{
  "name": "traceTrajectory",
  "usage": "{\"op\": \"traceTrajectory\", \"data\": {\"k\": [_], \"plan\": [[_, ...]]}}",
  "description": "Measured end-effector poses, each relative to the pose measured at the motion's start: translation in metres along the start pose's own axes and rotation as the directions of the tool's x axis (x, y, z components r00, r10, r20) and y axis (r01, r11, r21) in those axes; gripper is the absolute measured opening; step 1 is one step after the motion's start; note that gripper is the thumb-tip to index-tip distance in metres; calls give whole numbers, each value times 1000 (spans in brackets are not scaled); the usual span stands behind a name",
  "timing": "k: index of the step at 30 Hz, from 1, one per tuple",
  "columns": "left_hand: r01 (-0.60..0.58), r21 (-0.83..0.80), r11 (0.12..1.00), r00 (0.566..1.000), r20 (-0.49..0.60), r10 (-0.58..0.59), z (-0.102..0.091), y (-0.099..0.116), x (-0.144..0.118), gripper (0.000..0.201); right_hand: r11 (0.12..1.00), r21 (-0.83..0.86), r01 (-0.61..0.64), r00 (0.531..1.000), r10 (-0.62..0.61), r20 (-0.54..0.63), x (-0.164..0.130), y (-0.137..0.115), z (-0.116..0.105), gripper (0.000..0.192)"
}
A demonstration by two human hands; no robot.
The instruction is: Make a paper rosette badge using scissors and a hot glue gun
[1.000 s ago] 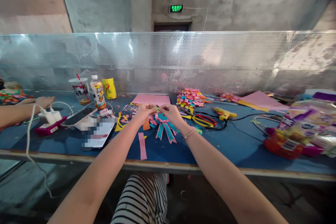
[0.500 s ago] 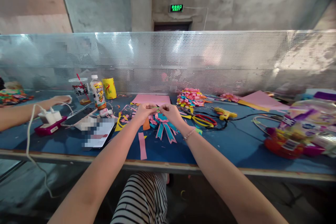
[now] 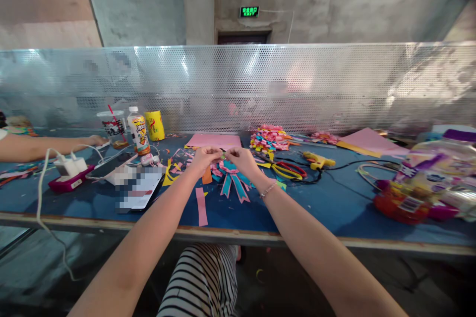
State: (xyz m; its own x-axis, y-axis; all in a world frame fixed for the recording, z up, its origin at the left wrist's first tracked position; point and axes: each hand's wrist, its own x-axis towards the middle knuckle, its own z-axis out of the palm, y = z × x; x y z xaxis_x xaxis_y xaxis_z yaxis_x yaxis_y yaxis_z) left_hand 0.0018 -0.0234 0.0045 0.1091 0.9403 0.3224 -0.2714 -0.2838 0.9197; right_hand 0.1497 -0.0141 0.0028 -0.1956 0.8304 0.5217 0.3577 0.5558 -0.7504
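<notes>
My left hand [image 3: 207, 160] and my right hand [image 3: 241, 160] meet at the middle of the table, fingers pinched together. Between their fingertips is a small green strip [image 3: 223, 158], apparently paper; its exact shape is too small to make out. Under the fingers lies a pink and blue paper rosette, partly hidden, with its forked tails [image 3: 238, 189] spread toward me. An orange paper piece [image 3: 207, 175] and a pink paper strip [image 3: 201, 206] lie beside my left hand.
Scissors [image 3: 288, 170] and a yellow glue gun [image 3: 318, 160] lie right of my hands. A pile of paper bows [image 3: 270, 138] sits behind. Leftward are a tablet [image 3: 143, 189], a power strip [image 3: 72, 180], a bottle [image 3: 139, 131] and a co-worker's arm [image 3: 48, 147]. A plastic jar [image 3: 403, 203] stands right.
My hands stay almost in place, still pinching the green strip. At the left, the co-worker's arm has shifted, and colourful paper strips now show on the table below it.
</notes>
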Motion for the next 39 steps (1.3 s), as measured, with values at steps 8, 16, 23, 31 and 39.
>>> {"op": "traceTrajectory", "data": {"k": [8,16,23,31,39], "plan": [[-1,92,996,999,-33,4,-1,1,1,12,999,45,-4,1000,3,19,0,0,1,19],[-33,167,985,999,-24,38,0,0,2,14,987,154,-36,998,42,-36,1,2,-3,18],[154,9,988,986,-59,-153,0,-1,2,27,997,71,28,996,-22,-82,4,6,-6,13],[127,-145,981,992,22,-125,-4,-7,5,22,948,-149,283,957,-289,-26,-2,-4,-5,16],[-15,-100,995,986,-165,-2,-17,-8,13,14,561,-776,-289,956,122,-268,12,35,-106,31]]}}
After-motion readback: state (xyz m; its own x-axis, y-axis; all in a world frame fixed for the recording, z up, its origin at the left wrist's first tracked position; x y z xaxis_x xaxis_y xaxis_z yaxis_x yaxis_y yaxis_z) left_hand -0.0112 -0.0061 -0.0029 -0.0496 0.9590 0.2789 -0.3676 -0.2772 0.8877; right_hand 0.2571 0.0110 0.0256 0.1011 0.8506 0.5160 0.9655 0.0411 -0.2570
